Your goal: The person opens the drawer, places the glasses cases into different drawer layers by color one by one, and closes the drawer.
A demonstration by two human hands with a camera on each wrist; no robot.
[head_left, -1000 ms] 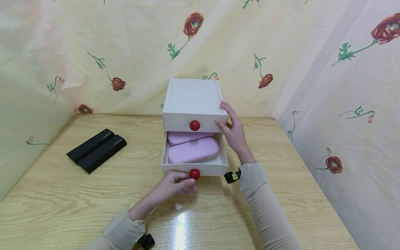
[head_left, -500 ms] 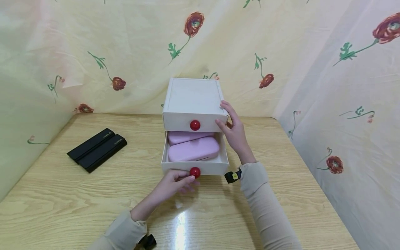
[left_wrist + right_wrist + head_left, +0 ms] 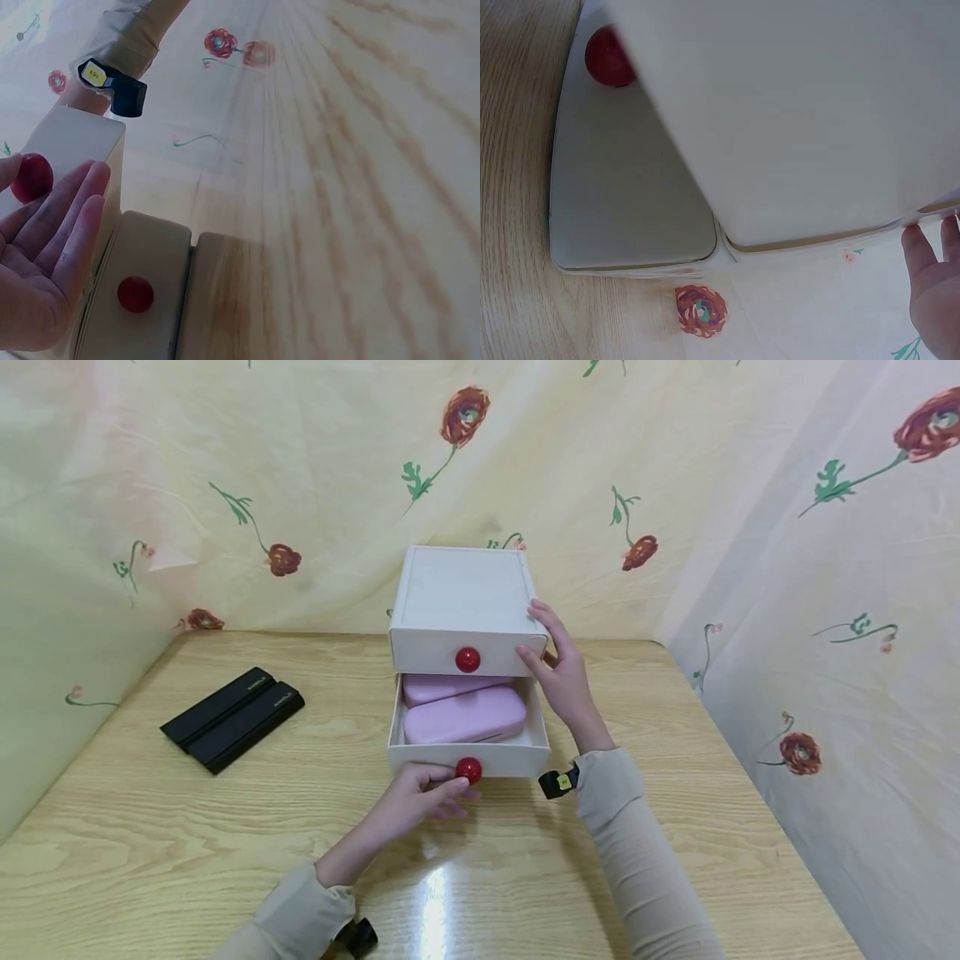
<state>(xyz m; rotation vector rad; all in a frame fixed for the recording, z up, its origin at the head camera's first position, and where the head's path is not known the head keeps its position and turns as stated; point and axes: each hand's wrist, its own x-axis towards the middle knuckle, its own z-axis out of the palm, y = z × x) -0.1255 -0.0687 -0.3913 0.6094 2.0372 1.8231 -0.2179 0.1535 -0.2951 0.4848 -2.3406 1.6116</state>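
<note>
A small white drawer unit point(image 3: 468, 589) stands in the middle of the head view, its middle drawer point(image 3: 420, 762) pulled out. Two lilac cases point(image 3: 465, 717) lie inside that drawer, one partly hidden behind the other. My left hand point(image 3: 408, 802) pinches the drawer's red knob point(image 3: 468, 769) between thumb and index finger, the other fingers extended below. On the unit's upper right corner rests my right hand point(image 3: 566, 681), thumb against the front of the top drawer point(image 3: 420, 652) and fingers along the side edge. Another red knob point(image 3: 135, 294) shows on a lower, closed drawer in the left wrist view.
Two black flat cases point(image 3: 232, 718) lie side by side on the wooden table point(image 3: 225, 835) to the left. A flowered cloth point(image 3: 337, 460) hangs behind the table and along its sides.
The middle drawer has slid slightly inward, with my left hand following it. The left thumb has come up onto the knob. My right hand stays in place.
</note>
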